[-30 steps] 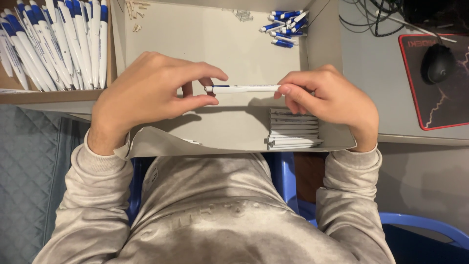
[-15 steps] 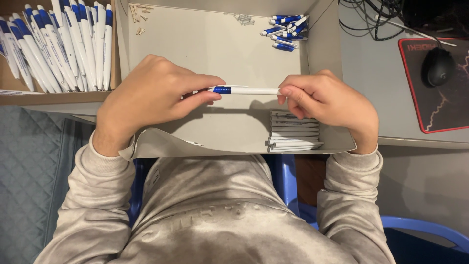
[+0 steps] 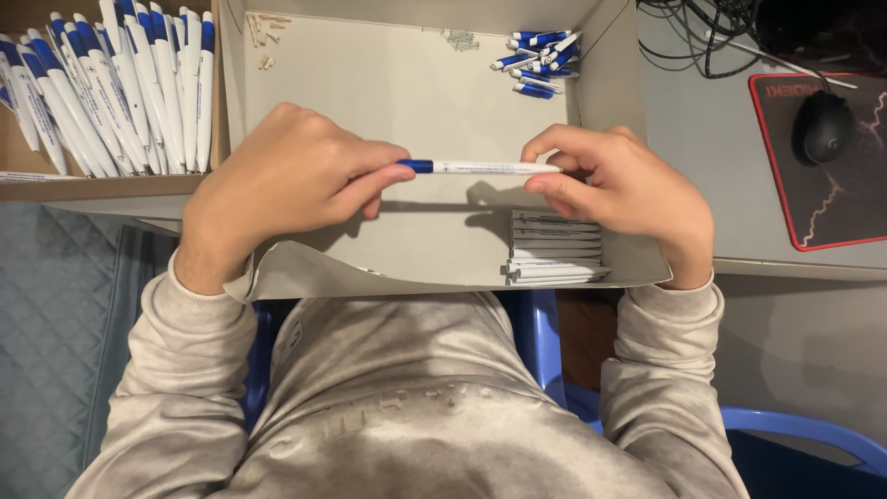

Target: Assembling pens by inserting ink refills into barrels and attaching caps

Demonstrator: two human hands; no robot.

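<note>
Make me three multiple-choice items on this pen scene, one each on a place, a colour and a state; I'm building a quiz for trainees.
1. Where does the computer mouse lie?
A. on the red-edged mat at the right
B. in the grey box
C. among the finished pens

2. What colour is the held pen's end by the left hand?
A. red
B. blue
C. green

3. How is the pen held?
A. upright in one hand
B. level between both hands
C. lying loose in the box

Key: 1 A, the mouse sits on the mat; 2 B, a blue tip shows; 3 B, the right hand pinches the other end.
</note>
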